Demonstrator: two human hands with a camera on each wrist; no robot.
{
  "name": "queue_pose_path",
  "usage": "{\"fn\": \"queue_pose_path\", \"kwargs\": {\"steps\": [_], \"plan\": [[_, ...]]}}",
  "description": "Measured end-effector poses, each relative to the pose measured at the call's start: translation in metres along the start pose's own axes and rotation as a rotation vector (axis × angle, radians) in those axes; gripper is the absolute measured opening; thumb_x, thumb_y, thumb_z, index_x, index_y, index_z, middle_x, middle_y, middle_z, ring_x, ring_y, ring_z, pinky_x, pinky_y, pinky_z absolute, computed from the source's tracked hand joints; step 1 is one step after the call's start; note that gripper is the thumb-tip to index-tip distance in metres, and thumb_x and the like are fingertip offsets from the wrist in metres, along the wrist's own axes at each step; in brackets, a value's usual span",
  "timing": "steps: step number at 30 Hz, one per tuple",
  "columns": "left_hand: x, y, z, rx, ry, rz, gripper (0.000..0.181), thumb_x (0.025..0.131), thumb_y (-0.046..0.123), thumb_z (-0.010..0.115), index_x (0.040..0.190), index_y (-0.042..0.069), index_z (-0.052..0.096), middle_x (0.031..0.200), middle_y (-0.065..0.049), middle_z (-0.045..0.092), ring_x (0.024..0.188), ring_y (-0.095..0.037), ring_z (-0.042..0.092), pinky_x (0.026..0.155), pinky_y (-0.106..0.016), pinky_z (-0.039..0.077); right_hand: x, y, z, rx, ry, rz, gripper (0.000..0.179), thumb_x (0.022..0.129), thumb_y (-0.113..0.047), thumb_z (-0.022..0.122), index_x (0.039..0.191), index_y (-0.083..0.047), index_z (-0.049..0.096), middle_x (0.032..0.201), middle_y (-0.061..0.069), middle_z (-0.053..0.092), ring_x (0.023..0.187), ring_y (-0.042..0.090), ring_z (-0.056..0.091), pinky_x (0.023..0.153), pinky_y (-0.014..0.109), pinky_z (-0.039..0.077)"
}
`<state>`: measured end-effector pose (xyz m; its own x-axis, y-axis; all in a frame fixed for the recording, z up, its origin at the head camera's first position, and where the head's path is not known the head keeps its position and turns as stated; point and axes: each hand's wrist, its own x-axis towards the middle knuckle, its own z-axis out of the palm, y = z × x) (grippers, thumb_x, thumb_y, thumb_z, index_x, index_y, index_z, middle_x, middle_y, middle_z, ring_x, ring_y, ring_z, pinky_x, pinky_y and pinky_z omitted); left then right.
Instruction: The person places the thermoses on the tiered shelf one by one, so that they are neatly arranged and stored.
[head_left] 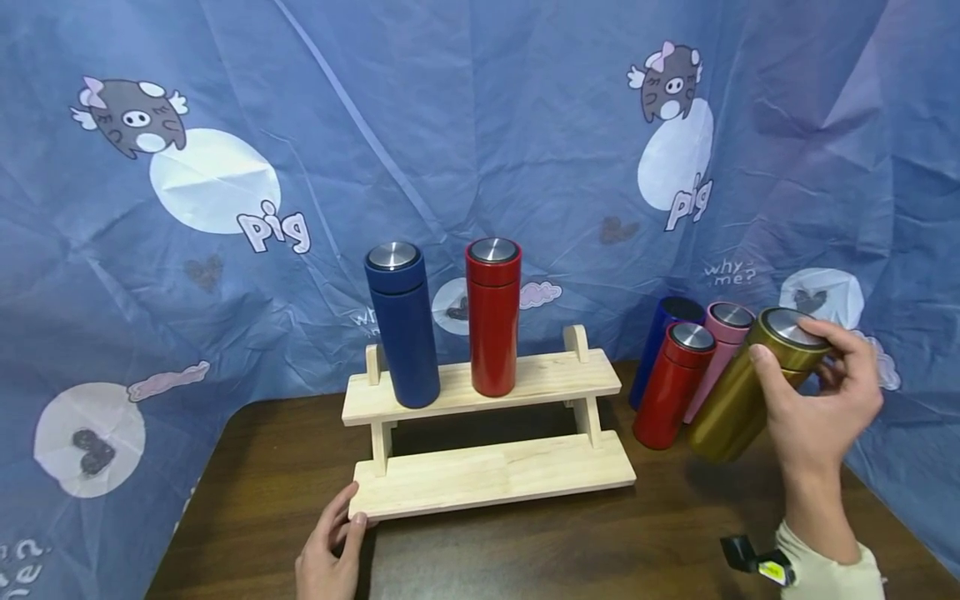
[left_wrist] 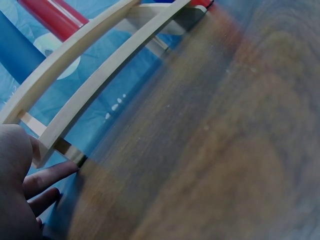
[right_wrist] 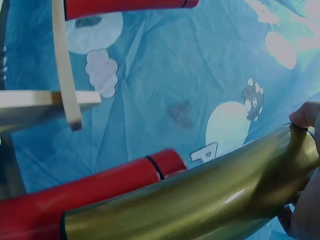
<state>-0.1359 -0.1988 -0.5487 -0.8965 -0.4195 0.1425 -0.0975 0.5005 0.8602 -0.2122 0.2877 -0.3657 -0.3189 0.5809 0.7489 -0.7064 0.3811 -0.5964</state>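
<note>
My right hand [head_left: 828,417] grips a gold thermos flask [head_left: 738,404] around its top, thumb on one side and fingers on the other. The flask leans, its silver lid toward the right; whether its base touches the table I cannot tell. In the right wrist view the gold flask [right_wrist: 200,195] overlaps a red one [right_wrist: 100,187]. At the left, my left hand [head_left: 330,550] pinches the front corner of a two-tier wooden rack [head_left: 495,479], with the board end [left_wrist: 47,147] between thumb and fingers. A blue flask [head_left: 405,342] and a red flask [head_left: 493,325] stand upright on the upper shelf.
Right of the rack, a shorter red flask [head_left: 671,392], a dark blue one [head_left: 660,354] and a pink one [head_left: 720,358] stand close together beside the gold flask. A blue patterned cloth [head_left: 465,125] hangs behind the brown wooden table [head_left: 525,558].
</note>
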Motion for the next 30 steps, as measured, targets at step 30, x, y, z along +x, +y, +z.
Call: {"fn": "queue_pose_path", "kwargs": {"steps": [30], "plan": [[0.001,-0.002,0.001,-0.015,-0.003,0.017,0.044,0.108,0.012,0.071,0.152,0.015,0.066,0.12,-0.019,0.082,0.102,-0.021,0.083,0.11,-0.062,0.046,-0.002,-0.027,0.04,0.039,-0.271,0.024,0.049,0.082,0.014,0.084,0.128,0.016,0.069,0.125,0.004,0.075,0.096,0.012,0.07,0.075,0.017,0.05]]}}
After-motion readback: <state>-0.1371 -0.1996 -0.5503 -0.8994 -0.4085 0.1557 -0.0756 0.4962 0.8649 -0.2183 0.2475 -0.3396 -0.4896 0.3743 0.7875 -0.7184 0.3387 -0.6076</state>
